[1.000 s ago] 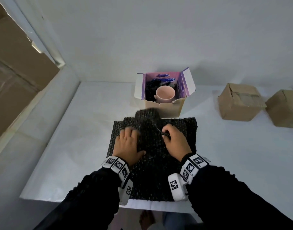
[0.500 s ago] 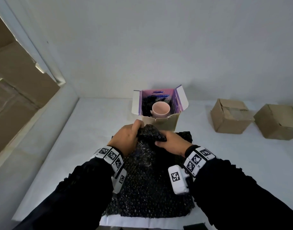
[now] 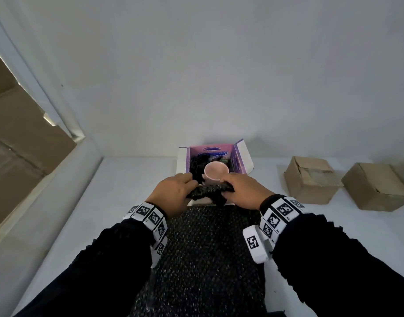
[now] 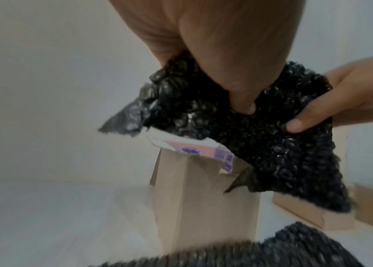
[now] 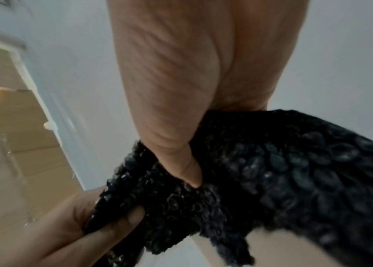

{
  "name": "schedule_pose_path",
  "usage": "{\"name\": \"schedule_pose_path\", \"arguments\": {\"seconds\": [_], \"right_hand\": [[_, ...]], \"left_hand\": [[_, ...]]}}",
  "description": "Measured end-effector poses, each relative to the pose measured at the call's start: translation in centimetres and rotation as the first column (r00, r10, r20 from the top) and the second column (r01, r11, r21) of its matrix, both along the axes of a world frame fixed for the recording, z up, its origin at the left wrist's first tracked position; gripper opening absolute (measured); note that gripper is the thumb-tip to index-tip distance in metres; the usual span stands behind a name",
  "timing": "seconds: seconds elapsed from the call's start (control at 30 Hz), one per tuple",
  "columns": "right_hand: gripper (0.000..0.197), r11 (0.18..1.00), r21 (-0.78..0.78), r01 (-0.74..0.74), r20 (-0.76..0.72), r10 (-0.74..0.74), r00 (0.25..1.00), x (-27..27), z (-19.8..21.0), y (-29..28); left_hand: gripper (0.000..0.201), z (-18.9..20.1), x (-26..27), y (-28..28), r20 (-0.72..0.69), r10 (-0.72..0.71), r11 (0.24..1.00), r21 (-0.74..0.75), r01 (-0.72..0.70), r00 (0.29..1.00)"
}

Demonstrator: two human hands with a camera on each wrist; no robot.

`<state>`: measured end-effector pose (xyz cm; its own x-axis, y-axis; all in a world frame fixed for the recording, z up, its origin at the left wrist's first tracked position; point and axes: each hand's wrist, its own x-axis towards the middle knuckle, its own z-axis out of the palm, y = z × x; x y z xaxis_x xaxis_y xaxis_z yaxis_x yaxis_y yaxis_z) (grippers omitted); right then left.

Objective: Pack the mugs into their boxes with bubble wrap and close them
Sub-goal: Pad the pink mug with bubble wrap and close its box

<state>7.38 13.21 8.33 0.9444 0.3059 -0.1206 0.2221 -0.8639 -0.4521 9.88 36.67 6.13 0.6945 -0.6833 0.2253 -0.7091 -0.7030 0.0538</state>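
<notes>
Item: black bubble wrap piece [image 3: 208, 191], lifted off the table sheet a second ago, now pinched by my left hand [image 3: 171, 193] and right hand [image 3: 244, 193] over open purple-lined cardboard box [image 3: 241, 156] holding pink ceramic mug [image 3: 216, 171]; padding comes next.

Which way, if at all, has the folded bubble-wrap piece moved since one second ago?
Yes. The folded bubble-wrap piece, gripped by both hands, has left the flat sheet and moved away from the person to the open box.
</notes>
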Motion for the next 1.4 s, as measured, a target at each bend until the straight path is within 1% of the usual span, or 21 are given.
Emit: {"name": "schedule_pose_path", "arguments": {"seconds": [0.07, 0.13, 0.17, 0.23, 0.3, 0.37, 0.43, 0.5, 0.57, 0.63, 0.67, 0.77, 0.83, 0.87, 0.93, 1.03, 1.1, 1.2, 1.27, 1.33, 1.4], "right_hand": [[0.027, 0.997, 0.06, 0.047, -0.051, -0.044, 0.998, 0.6, 0.6, -0.6], [0.028, 0.994, 0.09, 0.064, -0.061, -0.059, 0.996, 1.4, 1.0, -1.1], [0.026, 0.994, 0.083, 0.072, -0.049, -0.068, 0.996, 1.8, 1.3, -1.3], [0.022, 0.989, 0.093, 0.114, -0.039, -0.111, 0.993, 2.7, 1.8, -1.5], [0.029, 0.964, 0.199, 0.175, -0.079, -0.163, 0.984, 4.0, 2.4, -1.7], [0.041, 0.948, 0.236, 0.214, -0.076, -0.202, 0.976, 5.7, 2.7, -2.0], [0.057, 0.936, 0.25, 0.248, -0.06, -0.241, 0.969, 7.2, 2.7, -2.7], [0.056, 0.899, 0.335, 0.282, -0.038, -0.286, 0.957, 8.2, 2.8, -2.9], [0.051, 0.825, 0.472, 0.309, 0.012, -0.357, 0.934, 9.3, 2.4, -2.8], [0.048, 0.77, 0.569, 0.289, 0.119, -0.425, 0.897, 10.4, 1.7, -2.5], [0.048, 0.774, 0.574, 0.267, 0.191, -0.444, 0.875, 11.0, 1.2, -2.4], [0.038, 0.851, 0.456, 0.259, 0.406, -0.458, 0.791, 11.8, -0.1, -2.0], [0.028, 0.91, 0.303, 0.283, 0.531, -0.408, 0.742, 12.2, -1.3, -1.7], [0.025, 0.928, 0.229, 0.293, 0.558, -0.372, 0.742, 12.4, -1.9, -1.6], [0.022, 0.946, 0.129, 0.298, 0.52, -0.321, 0.791, 12.9, -2.9, -1.3], [0.019, 0.954, -0.069, 0.291, 0.397, -0.242, 0.885, 13.5, -3.8, -0.9], [0.016, 0.94, -0.2, 0.275, 0.332, -0.199, 0.922, 14.0, -4.1, -0.6], [0.021, 0.914, -0.301, 0.274, 0.302, -0.181, 0.936, 14.6, -4.7, -0.4], [0.024, 0.898, -0.358, 0.255, 0.313, -0.142, 0.939, 14.7, -5.5, -0.3], [0.039, 0.879, -0.417, 0.231, 0.317, -0.098, 0.943, 14.7, -6.3, -0.4], [0.055, 0.869, -0.435, 0.233, 0.338, -0.082, 0.938, 14.8, -7.3, -0.5]], "left_hand": [[0.025, 0.7, 1.0, -0.7, -0.052, 0.068, 0.998, 0.012, -0.068, 0.996], [0.033, 1.3, 1.8, -1.5, -0.066, 0.126, 0.99, 0.069, -0.121, 0.99], [0.034, 1.4, 2.3, -1.7, -0.069, 0.136, 0.99, 0.054, -0.132, 0.988], [0.032, 1.5, 3.1, -2.1, -0.089, 0.123, 0.989, -0.072, -0.129, 0.988], [0.047, 1.6, 3.9, -2.5, -0.118, 0.096, 0.969, -0.216, -0.12, 0.988], [0.052, 1.8, 4.9, -2.9, -0.144, 0.077, 0.939, -0.321, -0.121, 0.987], [0.047, 2.2, 6.3, -3.7, -0.107, 0.134, 0.919, -0.358, -0.164, 0.985], [0.038, 2.4, 7.9, -4.4, -0.034, 0.232, 0.901, -0.368, -0.228, 0.972], [0.026, 2.2, 9.5, -5.0, -0.039, 0.268, 0.848, -0.465, -0.255, 0.963], [0.023, 2.0, 10.9, -5.6, -0.162, 0.255, 0.763, -0.572, -0.301, 0.953], [0.024, 1.9, 11.4, -5.9, -0.207, 0.259, 0.732, -0.595, -0.332, 0.943], [0.026, 1.1, 12.3, -6.9, -0.26, 0.252, 0.7, -0.616, -0.361, 0.932], [0.027, 0.3, 12.7, -7.5, -0.272, 0.24, 0.722, -0.592, -0.359, 0.932], [0.027, -0.2, 12.9, -7.7, -0.281, 0.247, 0.743, -0.56, -0.367, 0.927], [0.024, -1.3, 13.2, -8.0, -0.305, 0.28, 0.789, -0.467, -0.4, 0.91], [0.024, -2.5, 13.7, -8.2, -0.337, 0.355, 0.838, -0.298, -0.456, 0.872], [0.024, -2.9, 13.9, -8.3, -0.309, 0.416, 0.865, -0.157, -0.477, 0.855], [0.023, -3.3, 14.3, -8.5, -0.236, 0.423, 0.897, -0.03, -0.441, 0.875], [0.024, -3.5, 15.1, -8.6, -0.228, 0.43, 0.899, 0.011, -0.439, 0.874], [0.026, -3.6, 15.7, -8.7, -0.257, 0.434, 0.895, 0.013, -0.446, 0.864], [0.03, -4.3, 15.9, -8.6, -0.261, 0.394, 0.913, 0.0, -0.409, 0.881]]}}
